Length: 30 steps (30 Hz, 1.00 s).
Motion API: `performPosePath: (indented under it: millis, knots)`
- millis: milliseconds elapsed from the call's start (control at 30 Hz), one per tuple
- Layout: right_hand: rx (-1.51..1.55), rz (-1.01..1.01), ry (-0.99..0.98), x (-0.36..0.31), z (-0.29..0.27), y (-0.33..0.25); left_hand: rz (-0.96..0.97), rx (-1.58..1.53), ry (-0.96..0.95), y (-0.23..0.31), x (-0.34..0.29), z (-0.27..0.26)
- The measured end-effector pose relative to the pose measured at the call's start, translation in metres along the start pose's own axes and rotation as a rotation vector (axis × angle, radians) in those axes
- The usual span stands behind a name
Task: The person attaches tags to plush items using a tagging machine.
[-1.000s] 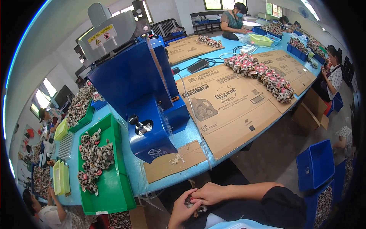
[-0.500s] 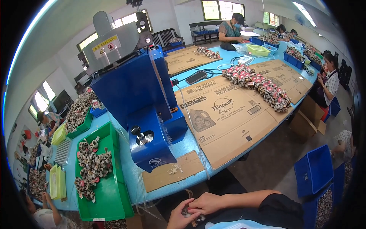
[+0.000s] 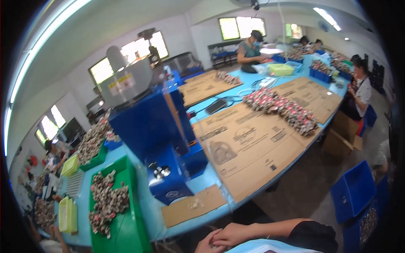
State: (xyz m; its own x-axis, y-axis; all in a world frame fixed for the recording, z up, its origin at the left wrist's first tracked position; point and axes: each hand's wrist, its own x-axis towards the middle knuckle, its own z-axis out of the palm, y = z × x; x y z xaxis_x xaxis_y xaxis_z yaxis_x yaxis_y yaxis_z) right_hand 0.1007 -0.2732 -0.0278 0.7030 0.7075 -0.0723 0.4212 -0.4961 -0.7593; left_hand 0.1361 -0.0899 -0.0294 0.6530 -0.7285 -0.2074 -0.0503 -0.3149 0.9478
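Left hand: pressed against the right hand; from here I can't tell what they pinch.
Cardboard strip: beyond them, on the table.
Green tray: fuzzy pieces heaped inside.

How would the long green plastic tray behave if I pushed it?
The long green plastic tray should probably stay stiff, given its raised walls. The mottled fluffy pieces, heaped loosely inside, would probably shift about.

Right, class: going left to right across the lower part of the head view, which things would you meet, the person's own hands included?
Yellow-green rectangular plastic basket → large green plastic tray → person's bare left hand → bare right hand → blue rectangular plastic bin.
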Motion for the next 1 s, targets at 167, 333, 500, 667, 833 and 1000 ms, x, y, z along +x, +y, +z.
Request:
performPosePath:
  millis: [167, 333, 500, 667, 833, 1000]
  knots:
    - [0.02, 0.027, 0.118, -0.006, -0.012, 0.005, -0.06, -0.127, 0.112, -0.004, -0.003, -0.002]
    - [-0.011, -0.066, 0.191, -0.004, -0.002, 0.008, -0.13, -0.262, 0.069, -0.005, 0.001, 0.014]
    - [-0.043, -0.09, 0.153, -0.002, -0.006, 0.015, -0.25, -0.272, 0.041, 0.018, -0.011, 0.021]
    - [-0.002, -0.08, 0.202, -0.006, -0.007, 0.018, -0.13, -0.265, -0.001, -0.008, 0.0, 0.02]
    - [0.003, -0.032, 0.123, -0.003, -0.01, 0.014, -0.114, -0.334, -0.001, -0.006, -0.003, 0.019]
    - [-0.017, -0.035, 0.105, 0.0, -0.011, 0.009, -0.148, -0.307, 0.004, -0.003, -0.007, 0.017]
